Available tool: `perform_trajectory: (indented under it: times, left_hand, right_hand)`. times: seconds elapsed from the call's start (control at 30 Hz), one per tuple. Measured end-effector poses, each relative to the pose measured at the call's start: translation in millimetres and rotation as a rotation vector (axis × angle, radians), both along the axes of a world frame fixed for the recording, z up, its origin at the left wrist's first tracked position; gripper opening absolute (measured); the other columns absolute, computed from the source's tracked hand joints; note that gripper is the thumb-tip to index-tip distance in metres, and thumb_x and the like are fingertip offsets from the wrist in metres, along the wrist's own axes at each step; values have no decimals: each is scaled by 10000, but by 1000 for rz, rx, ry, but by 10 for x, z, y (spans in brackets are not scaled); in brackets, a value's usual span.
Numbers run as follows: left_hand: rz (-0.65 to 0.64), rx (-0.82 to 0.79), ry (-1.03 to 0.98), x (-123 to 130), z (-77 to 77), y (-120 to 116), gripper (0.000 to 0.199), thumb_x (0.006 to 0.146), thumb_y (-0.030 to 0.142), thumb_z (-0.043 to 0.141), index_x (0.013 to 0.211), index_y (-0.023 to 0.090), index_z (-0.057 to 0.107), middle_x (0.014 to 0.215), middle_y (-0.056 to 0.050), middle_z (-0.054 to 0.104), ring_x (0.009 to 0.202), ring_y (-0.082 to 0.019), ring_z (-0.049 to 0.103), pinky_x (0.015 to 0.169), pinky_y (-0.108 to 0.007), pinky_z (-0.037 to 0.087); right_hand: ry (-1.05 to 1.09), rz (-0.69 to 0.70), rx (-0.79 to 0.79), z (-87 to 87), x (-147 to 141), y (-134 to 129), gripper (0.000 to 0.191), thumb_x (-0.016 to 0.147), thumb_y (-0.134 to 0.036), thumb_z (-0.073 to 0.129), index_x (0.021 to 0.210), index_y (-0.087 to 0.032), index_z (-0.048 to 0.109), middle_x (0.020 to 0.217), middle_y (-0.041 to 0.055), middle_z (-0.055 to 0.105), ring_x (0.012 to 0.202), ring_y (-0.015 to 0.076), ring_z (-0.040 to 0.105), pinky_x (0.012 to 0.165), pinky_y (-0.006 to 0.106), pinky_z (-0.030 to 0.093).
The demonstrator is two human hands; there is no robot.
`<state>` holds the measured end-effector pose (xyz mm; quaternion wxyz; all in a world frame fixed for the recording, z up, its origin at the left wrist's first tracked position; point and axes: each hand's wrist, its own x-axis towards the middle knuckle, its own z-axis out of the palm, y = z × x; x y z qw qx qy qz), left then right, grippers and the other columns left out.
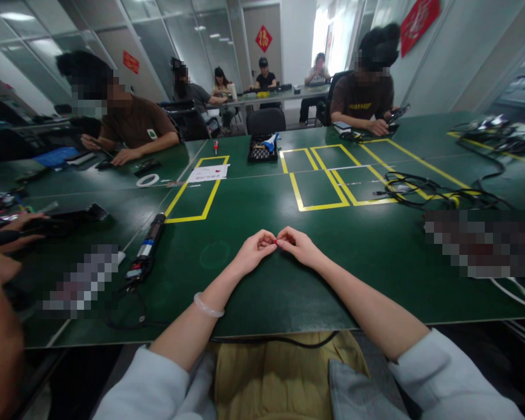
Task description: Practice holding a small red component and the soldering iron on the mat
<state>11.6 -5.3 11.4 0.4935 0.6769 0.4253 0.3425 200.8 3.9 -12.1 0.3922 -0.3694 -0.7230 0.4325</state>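
Both hands meet over the green table (254, 303) in front of me, fingertips touching. Between them sits a tiny red piece (275, 241), mostly hidden by the fingers and too small to name. My left hand (257, 248), with a pale bangle (208, 305) on its wrist, is closed in a pinch at the piece. My right hand (298, 245) is closed as well, thumb and fingertips pressed to the piece from the other side. Left of my hands lies a dark cylindrical device (147, 248) with a blue and silver middle.
Yellow tape outlines (324, 207) mark the table. A black tray (262, 149), a white paper sheet (207, 173) and a tape roll (147, 181) lie farther back. Black cables (420, 186) are heaped at right. A co-worker's arm (0, 309) reaches in at left; other people sit across.
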Motion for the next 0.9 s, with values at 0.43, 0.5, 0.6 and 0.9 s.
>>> perform_trajectory:
  times: [0.43,0.5,0.6,0.9]
  left_hand:
    - [43,33,24,-36,-47,30,272,761,359,658,920,158,564,850,-20,585,760,-114,556,672,-238,444]
    - [48,38,26,-32,-40,26,267,755,354,664,909,159,566,854,-22,589,760,-114,560,674,-238,447]
    - [47,30,31,-32,-22,19,261,750,344,669,908,160,571,869,-26,601,772,-121,571,687,-244,454]
    - [0,-4,70,-59,40,3,239,782,307,623,958,152,580,920,-51,632,833,-147,599,785,-294,470]
  right_hand:
    - [-58,-22,70,41,-1,-1,172,795,-242,617,941,-165,574,792,1,614,653,107,529,627,233,422]
    - [-68,-23,85,42,3,0,149,791,-226,616,922,-165,581,787,0,614,658,108,531,629,232,421]
    - [-80,-30,103,43,10,-2,141,786,-216,618,915,-168,588,792,-1,614,664,110,536,636,233,422]
    - [-110,-22,135,30,18,-2,133,788,-213,623,911,-170,600,791,-3,613,675,115,544,650,240,423]
